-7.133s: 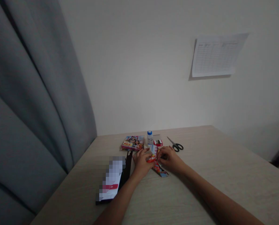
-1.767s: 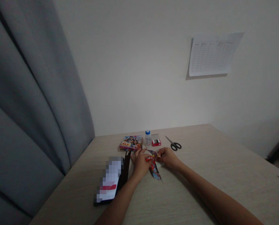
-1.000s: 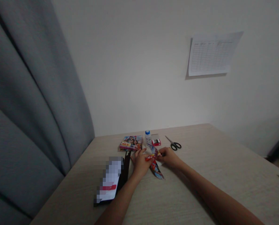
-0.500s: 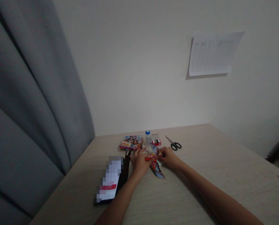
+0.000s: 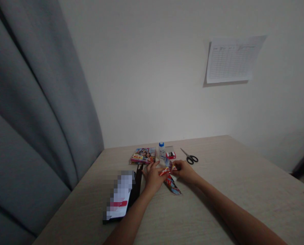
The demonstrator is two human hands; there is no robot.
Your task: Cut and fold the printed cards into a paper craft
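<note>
Between my hands is a folded piece of colourful printed paper (image 5: 172, 185), with pointed ends, one toward me and one toward the bottle. My left hand (image 5: 154, 176) pinches its left side, thumb and fingers closed on a red and yellow part. From the right, my right hand (image 5: 184, 171) grips the opposite side with fingertips curled in. Just beyond stands a clear glue bottle (image 5: 161, 151) with a blue cap. Beside it sits a small open red and white box (image 5: 170, 154); its contents are too small to make out.
Scissors (image 5: 190, 158) with black handles lie right of the box. A stack of printed leaflets (image 5: 143, 156) is at the back left. A phone (image 5: 120, 197) with a blurred screen rests on a dark stand (image 5: 135, 190) near my left forearm. The wooden table (image 5: 231, 177) meets the wall.
The folded paper shifts and tilts slightly between my fingers, its far tip a little lower. Both hands keep their hold in nearly the same place.
</note>
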